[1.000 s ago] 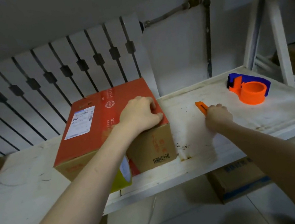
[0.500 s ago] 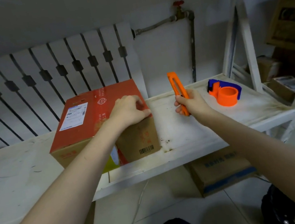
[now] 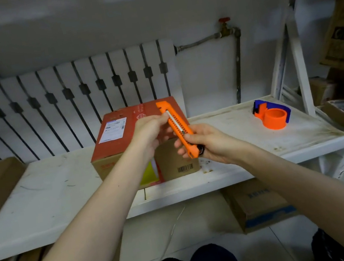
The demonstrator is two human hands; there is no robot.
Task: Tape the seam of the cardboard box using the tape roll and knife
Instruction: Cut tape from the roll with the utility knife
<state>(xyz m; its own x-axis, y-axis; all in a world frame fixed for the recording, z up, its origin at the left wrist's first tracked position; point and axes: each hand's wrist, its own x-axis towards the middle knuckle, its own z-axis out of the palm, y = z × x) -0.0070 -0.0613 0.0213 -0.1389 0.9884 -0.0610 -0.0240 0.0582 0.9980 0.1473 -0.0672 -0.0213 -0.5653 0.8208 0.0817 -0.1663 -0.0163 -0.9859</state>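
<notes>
Cardboard box (image 3: 121,137) sits at centre frame on the white shelf (image 3: 40,199), red top face up, shipping label toward its left rear, barcode on the near brown side; it stands just left of the shelf's middle, close to the front edge, likely so the top seam is within easy reach. No hand touches it now. Left hand (image 3: 150,131) is raised in front of and above the box's right half, fingers pinched on the upper-middle of the knife (image 3: 177,129), apparently at the blade slot, which suggests the blade is being set or checked before cutting. Right hand (image 3: 205,142) is wrapped around the knife's lower end, thumb on top, steadying the body; so both grips are closed on the same tool. Knife is orange, tilted with its tip toward upper left, held over the box's right near corner and clear of it. Whether any blade is exposed I cannot tell. Tape roll (image 3: 273,116), orange core in a blue-and-orange dispenser, rests at right of frame on the same shelf, well apart from both hands and from the box, untouched. Judged stage: early, tool preparation; no tape visible on the seam from this angle. Next move probably calls for fetching the tape roll.
</notes>
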